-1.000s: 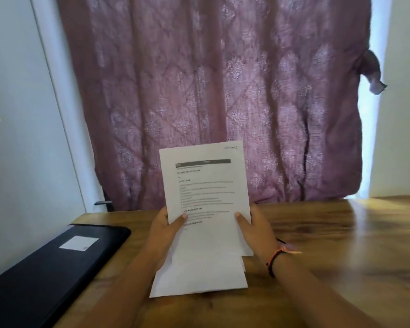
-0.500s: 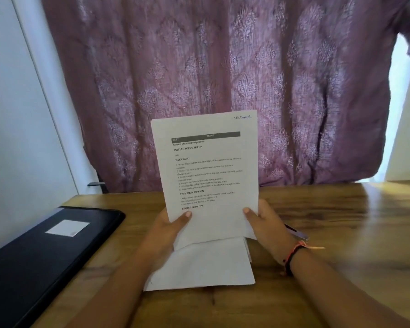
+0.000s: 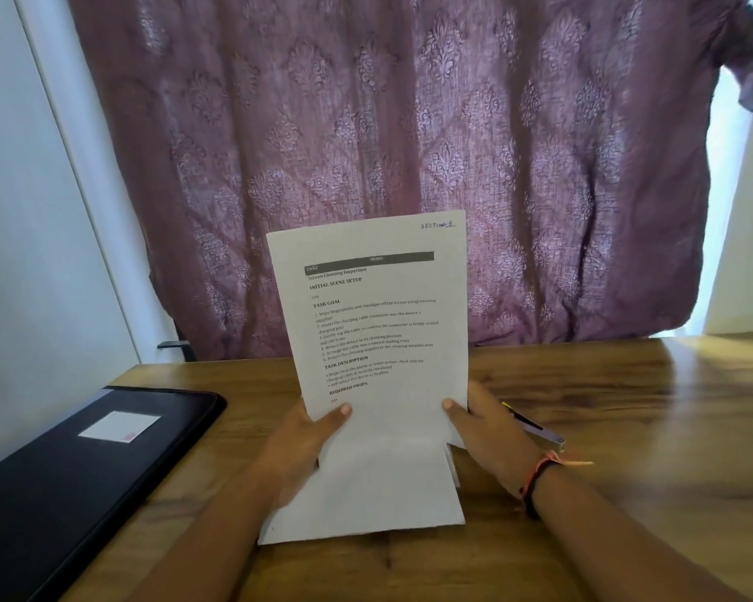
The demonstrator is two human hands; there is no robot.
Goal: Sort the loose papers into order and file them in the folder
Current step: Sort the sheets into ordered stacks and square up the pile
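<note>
Sheet of printed text stands nearly upright between the two grips, its top leaning slightly left and its lower corners pinched on either side. The left grip presses its thumb on the front of the sheet near the lower left corner, with the fingers hidden behind the page. The right grip does likewise at the lower right edge, thumb in front and fingers curled behind. Handwriting reading "Section 1" sits in the sheet's upper right corner, far above the right grip, and headings such as "Task goal" run down the page. Just below both grips, more papers spread toward the person over the tabletop, their edges slightly uneven on the right; whether the hidden fingers also hold them cannot be told. A black folder lies closed and flat well to the left of the left grip, with a white label on its cover. A pen lies on the tabletop just behind the right grip, and a wristband circles the wrist below it. A mauve patterned curtain hangs beyond the tabletop, behind the sheet.
</note>
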